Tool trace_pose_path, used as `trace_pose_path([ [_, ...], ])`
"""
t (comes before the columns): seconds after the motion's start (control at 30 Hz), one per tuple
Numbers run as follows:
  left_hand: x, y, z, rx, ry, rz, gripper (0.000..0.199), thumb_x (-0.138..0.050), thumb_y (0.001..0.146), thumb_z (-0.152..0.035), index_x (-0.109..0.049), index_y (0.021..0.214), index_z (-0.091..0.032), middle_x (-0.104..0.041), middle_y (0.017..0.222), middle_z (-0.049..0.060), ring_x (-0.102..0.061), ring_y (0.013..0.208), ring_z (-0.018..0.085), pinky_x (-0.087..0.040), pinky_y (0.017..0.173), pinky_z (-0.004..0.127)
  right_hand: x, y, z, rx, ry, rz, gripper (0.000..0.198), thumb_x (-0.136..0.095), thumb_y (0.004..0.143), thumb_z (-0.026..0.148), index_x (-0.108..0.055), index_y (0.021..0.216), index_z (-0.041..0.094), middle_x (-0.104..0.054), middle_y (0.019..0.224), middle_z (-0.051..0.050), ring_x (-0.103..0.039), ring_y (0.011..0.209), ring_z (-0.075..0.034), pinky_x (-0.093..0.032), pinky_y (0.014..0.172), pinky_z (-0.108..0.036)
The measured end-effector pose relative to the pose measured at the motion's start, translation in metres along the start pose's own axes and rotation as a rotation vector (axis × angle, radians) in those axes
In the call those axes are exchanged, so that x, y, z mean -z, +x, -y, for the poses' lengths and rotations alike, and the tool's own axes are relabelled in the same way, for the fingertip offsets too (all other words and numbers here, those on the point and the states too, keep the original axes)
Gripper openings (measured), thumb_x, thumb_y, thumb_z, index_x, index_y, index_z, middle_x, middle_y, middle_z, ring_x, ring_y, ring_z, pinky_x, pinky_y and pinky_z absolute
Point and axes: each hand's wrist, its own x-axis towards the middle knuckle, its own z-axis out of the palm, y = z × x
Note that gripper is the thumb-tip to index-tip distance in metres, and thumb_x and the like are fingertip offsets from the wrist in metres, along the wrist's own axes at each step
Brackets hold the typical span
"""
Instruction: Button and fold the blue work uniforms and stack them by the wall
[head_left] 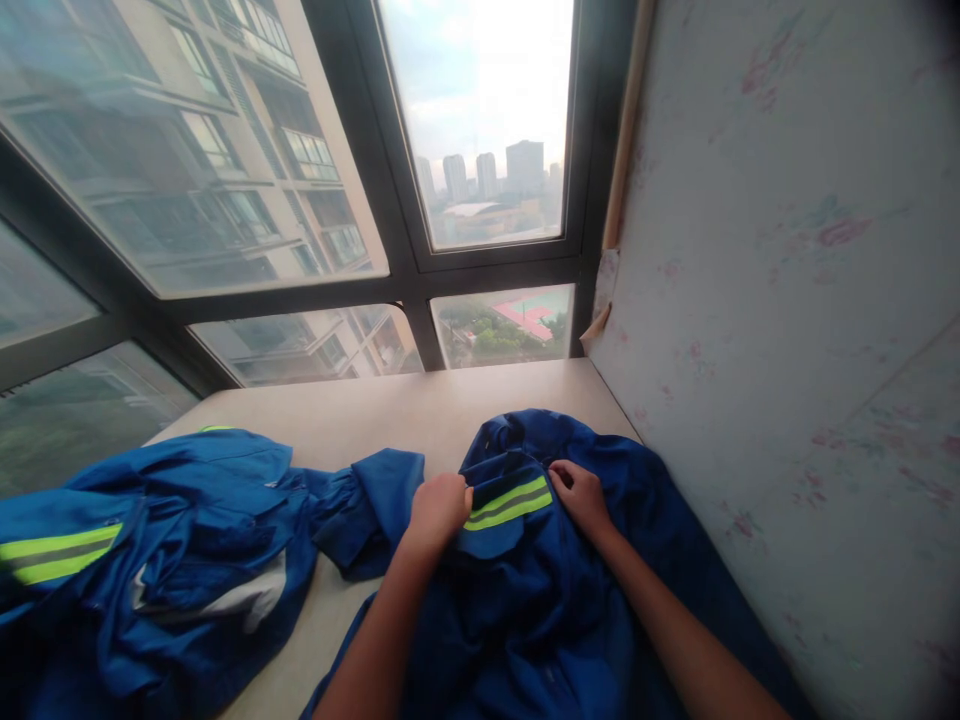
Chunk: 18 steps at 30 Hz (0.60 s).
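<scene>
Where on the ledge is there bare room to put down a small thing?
A strip of pale ledge shows bare between the window frame and the left garment and right garment. A smaller patch shows nearer, between these two garments. The wall side is crowded by the right garment, with the left hand and right hand on it.

Bright, hazy glare from the window (pixel 484 110), with a dim wall (pixel 780 290) and blurred, stretched edges.

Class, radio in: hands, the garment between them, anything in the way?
Left-hand grip closed on blue cloth garment. Right-hand grip by right end of its yellow-green, grey-striped band. Second blue cloth garment beside it, left; nothing visibly blocking.
</scene>
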Motion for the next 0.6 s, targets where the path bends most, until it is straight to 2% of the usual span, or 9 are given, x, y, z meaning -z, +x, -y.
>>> trace_pose_path([
  [0.13,-0.01,0.034,0.019,-0.052,-0.129,0.168,0.023,-0.065,0.072,-0.038,-0.069,0.077,-0.017,-0.071,0.087,0.013,-0.065,0.086,0.031,-0.047,0.075,0.036,0.009,0.012,0.002,-0.104,0.113,0.088,0.038,-0.046,0.091,0.05,-0.071,0.084,0.021,-0.073,0.076,-0.006,-0.068,0.067,-0.022,-0.052,0.061,-0.031],
  [0.2,-0.012,0.044,0.028,-0.098,-0.235,0.224,0.028,-0.064,0.071,-0.045,-0.068,0.078,-0.019,-0.071,0.083,0.007,-0.065,0.082,0.025,-0.046,0.071,0.03,0.018,0.031,0.002,-0.14,0.147,0.074,0.044,-0.042,0.092,0.053,-0.071,0.085,0.02,-0.073,0.076,-0.007,-0.067,0.063,-0.022,-0.051,0.056,-0.03],
  [0.27,-0.012,0.053,0.035,-0.127,-0.35,0.263,0.034,-0.057,0.075,-0.051,-0.067,0.081,-0.019,-0.07,0.08,0.003,-0.063,0.078,0.022,-0.045,0.067,0.027,0.028,0.059,-0.001,-0.116,0.077,-0.021,0.042,-0.042,0.093,0.049,-0.071,0.092,0.019,-0.075,0.082,-0.008,-0.068,0.067,-0.022,-0.052,0.062,-0.03],
  [0.33,-0.012,0.06,0.04,-0.139,-0.454,0.286,0.038,-0.053,0.077,-0.054,-0.067,0.081,-0.018,-0.068,0.078,0.002,-0.061,0.076,0.02,-0.045,0.065,0.027,0.036,0.092,-0.008,-0.094,-0.07,-0.087,0.034,-0.043,0.093,0.038,-0.071,0.099,0.019,-0.075,0.09,-0.008,-0.069,0.079,-0.021,-0.052,0.074,-0.031],
  [0.4,-0.011,0.068,0.042,-0.15,-0.554,0.297,0.04,-0.052,0.078,-0.055,-0.067,0.083,-0.018,-0.068,0.08,0.002,-0.061,0.077,0.02,-0.046,0.067,0.028,0.039,0.124,-0.018,-0.11,-0.184,-0.062,0.028,-0.047,0.088,0.026,-0.072,0.101,0.02,-0.075,0.096,-0.007,-0.069,0.09,-0.021,-0.05,0.082,-0.031],
  [0.5,-0.01,0.081,0.042,-0.174,-0.709,0.281,0.044,-0.05,0.082,-0.053,-0.067,0.103,-0.018,-0.071,0.096,0.005,-0.063,0.089,0.021,-0.049,0.076,0.03,0.032,0.158,-0.035,-0.156,-0.22,0.064,0.021,-0.058,0.077,0.019,-0.074,0.09,0.019,-0.076,0.092,-0.007,-0.069,0.089,-0.021,-0.05,0.081,-0.03],
  [0.6,-0.01,0.095,0.038,-0.204,-0.827,0.233,0.057,-0.059,0.079,-0.048,-0.058,0.127,-0.017,-0.069,0.113,0.01,-0.063,0.103,0.022,-0.05,0.087,0.033,0.02,0.171,-0.047,-0.2,-0.219,0.182,0.018,-0.066,0.069,0.021,-0.075,0.085,0.017,-0.076,0.084,-0.007,-0.069,0.081,-0.021,-0.05,0.073,-0.027],
])
